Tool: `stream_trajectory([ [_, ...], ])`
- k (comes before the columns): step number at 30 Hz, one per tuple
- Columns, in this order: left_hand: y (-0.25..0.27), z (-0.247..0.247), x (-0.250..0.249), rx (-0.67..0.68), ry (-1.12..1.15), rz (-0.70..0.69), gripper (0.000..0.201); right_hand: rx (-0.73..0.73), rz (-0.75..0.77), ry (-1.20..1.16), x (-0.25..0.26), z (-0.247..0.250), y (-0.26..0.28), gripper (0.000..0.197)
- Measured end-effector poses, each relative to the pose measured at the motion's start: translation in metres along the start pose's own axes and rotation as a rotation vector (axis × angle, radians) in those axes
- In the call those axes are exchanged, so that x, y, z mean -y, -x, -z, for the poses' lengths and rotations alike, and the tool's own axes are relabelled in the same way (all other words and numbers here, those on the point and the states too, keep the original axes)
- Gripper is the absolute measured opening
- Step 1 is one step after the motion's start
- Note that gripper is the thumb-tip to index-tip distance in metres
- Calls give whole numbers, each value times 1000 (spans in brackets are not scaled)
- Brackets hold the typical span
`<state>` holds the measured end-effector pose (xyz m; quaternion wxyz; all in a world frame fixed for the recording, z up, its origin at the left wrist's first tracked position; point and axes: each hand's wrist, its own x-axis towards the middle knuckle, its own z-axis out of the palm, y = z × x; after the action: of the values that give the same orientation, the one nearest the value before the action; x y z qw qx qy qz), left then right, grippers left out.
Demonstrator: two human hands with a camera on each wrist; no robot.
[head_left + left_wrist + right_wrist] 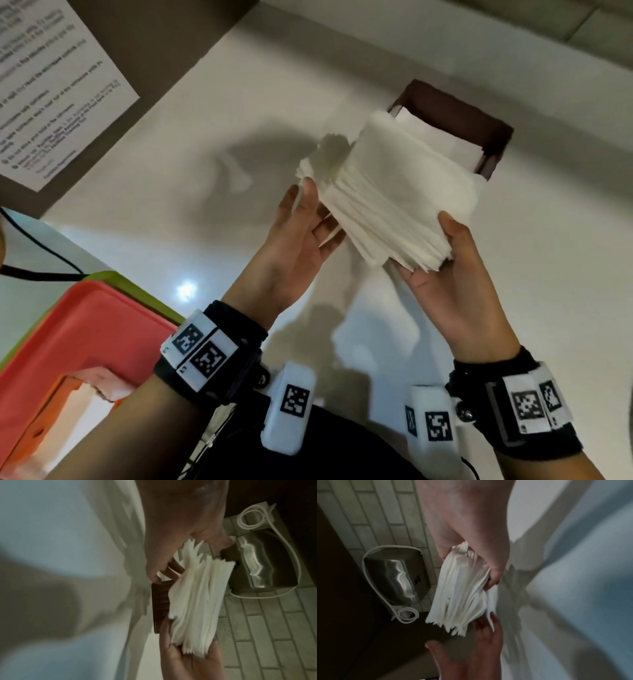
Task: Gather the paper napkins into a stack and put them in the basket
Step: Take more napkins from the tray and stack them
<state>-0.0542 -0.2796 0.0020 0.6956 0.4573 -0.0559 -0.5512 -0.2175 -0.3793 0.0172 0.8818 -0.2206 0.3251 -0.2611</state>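
A thick stack of white paper napkins hangs tilted above the white counter. Its far edge overlaps the near rim of a dark brown woven basket. My right hand grips the stack's near right end, thumb on top and fingers beneath. The left hand lies with spread, straight fingers against the fanned left end. White paper shows inside the basket.
A printed notice hangs on the brown wall at the left. A red tray on a green one sits at the counter's lower left, with a black cable behind it. A steel hand dryer is mounted on the tiled wall.
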Motion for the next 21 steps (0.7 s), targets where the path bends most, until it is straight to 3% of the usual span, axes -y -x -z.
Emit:
stream_trajectory([
  [2,-2,-7,4,37,-42,-39,119,48,-52,-47,-8,-4,1,39],
  [5,-4,-16,10,34,-71,-113,101,90,-72,151,-22,-4,4,46],
  [9,-8,-15,5,-12,-149,-132,80,-4,4,384,-20,-5,8,63],
  [11,-9,-8,-1,-15,-208,-129,80,-73,166,609,-6,-4,11,93],
  [13,-8,-2,-8,-27,-341,-170,83,-35,405,1022,13,-8,13,109],
  [16,-2,4,-16,51,-529,-203,87,182,572,1418,40,-25,13,109],
  [21,8,7,-27,237,-641,-210,88,346,415,1653,47,-54,3,96],
])
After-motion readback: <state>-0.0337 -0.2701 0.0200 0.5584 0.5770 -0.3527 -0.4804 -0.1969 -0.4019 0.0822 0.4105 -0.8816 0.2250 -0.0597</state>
